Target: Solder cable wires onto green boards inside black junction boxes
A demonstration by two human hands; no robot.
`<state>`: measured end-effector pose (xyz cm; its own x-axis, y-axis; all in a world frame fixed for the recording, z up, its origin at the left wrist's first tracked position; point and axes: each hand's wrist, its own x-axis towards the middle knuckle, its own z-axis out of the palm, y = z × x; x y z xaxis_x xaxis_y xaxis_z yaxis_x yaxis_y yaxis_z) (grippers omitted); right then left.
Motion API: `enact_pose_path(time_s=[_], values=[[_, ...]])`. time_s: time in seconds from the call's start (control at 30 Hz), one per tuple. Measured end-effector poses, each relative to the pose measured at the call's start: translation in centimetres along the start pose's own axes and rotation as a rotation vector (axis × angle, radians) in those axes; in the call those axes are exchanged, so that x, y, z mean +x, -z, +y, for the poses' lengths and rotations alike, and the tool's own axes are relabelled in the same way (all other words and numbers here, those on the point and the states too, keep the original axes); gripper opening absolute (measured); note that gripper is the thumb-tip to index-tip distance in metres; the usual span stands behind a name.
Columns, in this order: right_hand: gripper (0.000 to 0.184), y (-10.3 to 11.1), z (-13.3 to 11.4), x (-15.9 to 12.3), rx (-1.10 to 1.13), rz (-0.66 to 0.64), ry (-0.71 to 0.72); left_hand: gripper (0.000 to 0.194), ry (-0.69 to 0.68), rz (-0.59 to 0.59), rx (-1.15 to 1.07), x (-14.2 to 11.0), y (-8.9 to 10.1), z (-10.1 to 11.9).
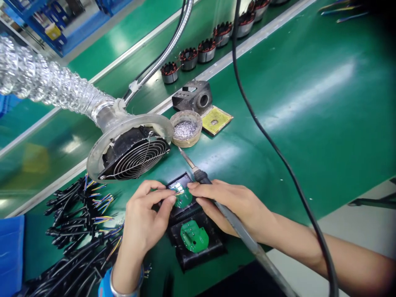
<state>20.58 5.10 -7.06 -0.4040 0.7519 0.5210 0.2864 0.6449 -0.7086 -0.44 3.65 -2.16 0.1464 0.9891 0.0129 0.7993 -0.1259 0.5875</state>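
My left hand [145, 216] has thumb and forefinger pinched on thin coloured wires [179, 193] over a round green circuit board [185, 201]. That board lies on a dark holder [178, 180]. My right hand [239, 204] grips a soldering iron [237, 227], whose tip points up and left, away from the board, near a solder tub. The right thumb and forefinger reach to the board's right edge; whether they touch it is hard to tell. A second green circuit board [198, 237] sits on a black block [185, 258] nearer to me.
A fume extractor fan [140, 159] on a foil duct [52, 78] hangs at left. Behind stand the solder tub [186, 128], a yellow sponge [216, 120], an iron stand [194, 97] and several motor stators [188, 59]. Black cables [72, 214] lie left; a black cord [262, 128] crosses the right side.
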Motion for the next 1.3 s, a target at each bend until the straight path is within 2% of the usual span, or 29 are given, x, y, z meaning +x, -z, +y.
enact_pose_path(time_s=[0.13, 0.23, 0.5, 0.67, 0.83, 1.1, 1.3], values=[[0.031, 0.0, 0.4, -0.3, 0.009, 0.013, 0.0, 0.015, -0.014, 0.12, 0.028, 0.0, -0.3, -0.2], [0.033, 0.0, 0.7, -0.7, 0.003, 0.01, -0.008, 0.015, -0.039, 0.154, 0.02, 0.1, -0.3, -0.3], [0.032, 0.4, 0.5, -0.4, 0.049, 0.013, -0.02, 0.013, -0.075, 0.02, 0.267, 0.8, -0.4, -0.2], [0.034, 2.1, -0.5, 0.0, 0.137, 0.08, -0.063, 0.018, -0.07, -0.057, 0.254, 0.8, -0.7, -0.5], [0.035, 3.5, -1.2, -0.4, 0.153, 0.115, -0.118, 0.025, -0.093, -0.047, 0.244, 0.8, -1.1, -0.5], [0.035, 1.9, -0.7, -0.6, 0.266, 0.122, -0.176, 0.024, -0.122, -0.006, 0.306, 0.5, -1.6, -0.6], [0.037, 1.7, -0.5, -0.5, 0.301, 0.097, -0.175, 0.023, -0.155, 0.005, 0.312, 0.4, -1.7, -0.9]])
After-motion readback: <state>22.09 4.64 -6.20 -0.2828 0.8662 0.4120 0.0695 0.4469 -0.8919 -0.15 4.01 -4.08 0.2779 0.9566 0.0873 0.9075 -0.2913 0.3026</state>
